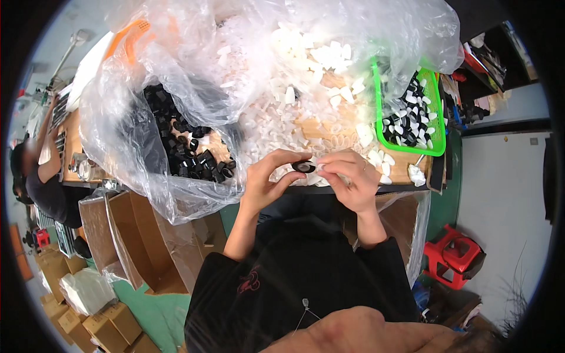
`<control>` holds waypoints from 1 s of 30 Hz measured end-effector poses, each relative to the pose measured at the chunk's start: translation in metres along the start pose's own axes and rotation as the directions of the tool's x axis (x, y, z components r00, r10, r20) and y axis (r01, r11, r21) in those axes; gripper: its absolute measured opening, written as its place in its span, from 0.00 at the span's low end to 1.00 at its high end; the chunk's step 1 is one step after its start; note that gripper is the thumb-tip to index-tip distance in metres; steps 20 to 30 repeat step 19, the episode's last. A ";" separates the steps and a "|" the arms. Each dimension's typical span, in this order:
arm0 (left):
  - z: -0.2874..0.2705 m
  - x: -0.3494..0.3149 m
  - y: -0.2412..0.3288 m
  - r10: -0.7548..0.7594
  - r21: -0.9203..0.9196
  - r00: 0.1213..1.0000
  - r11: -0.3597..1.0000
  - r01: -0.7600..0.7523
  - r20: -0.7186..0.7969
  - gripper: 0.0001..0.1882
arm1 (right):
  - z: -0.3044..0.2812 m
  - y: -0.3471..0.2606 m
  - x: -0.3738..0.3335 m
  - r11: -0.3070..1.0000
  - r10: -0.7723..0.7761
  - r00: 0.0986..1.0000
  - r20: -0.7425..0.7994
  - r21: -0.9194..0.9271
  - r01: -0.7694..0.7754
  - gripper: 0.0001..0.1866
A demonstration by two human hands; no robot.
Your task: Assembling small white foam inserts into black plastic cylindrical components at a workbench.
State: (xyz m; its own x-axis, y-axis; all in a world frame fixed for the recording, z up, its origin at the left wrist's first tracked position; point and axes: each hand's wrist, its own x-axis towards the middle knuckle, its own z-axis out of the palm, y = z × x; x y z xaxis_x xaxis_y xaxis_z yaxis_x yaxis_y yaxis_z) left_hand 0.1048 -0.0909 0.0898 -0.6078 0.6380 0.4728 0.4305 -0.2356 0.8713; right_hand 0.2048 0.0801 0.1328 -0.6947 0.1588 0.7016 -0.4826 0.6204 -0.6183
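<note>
My left hand [266, 179] pinches a small round black plastic cap [303, 167] between thumb and fingers, close to the table's front edge. Something pale shows inside the cap. Right beside it, my right hand [355, 181] has its fingertips pressed together on a small whitish piece [318, 165] touching or nearly touching the cap; its exact shape is mostly hidden. Beyond my hands lies a spread of small translucent plastic parts [273, 126]. Clear rings [341, 141] and white rounded pieces [381, 160] lie near my right hand.
Left, a clear plastic bag [176, 197] surrounds loose black caps [206, 159]. A green basket [438, 117] at right holds black-and-white parts. Open cardboard boxes [138, 235] stand below the table; a red stool [453, 256] is at right. Another person [50, 182] works at far left.
</note>
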 end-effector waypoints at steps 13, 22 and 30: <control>0.006 -0.002 0.000 0.089 -0.069 0.996 0.994 -0.089 0.006 0.20 | 0.009 -0.001 -0.012 0.988 -0.046 0.993 -0.109 -0.153 0.028 0.11; 0.004 -0.004 0.001 0.078 -0.043 0.997 0.996 -0.078 0.010 0.20 | 0.007 -0.002 -0.006 0.981 -0.125 0.991 0.044 -0.145 0.130 0.11; 0.004 -0.004 0.001 0.078 -0.043 0.997 0.996 -0.078 0.010 0.20 | 0.007 -0.002 -0.006 0.981 -0.125 0.991 0.044 -0.145 0.130 0.11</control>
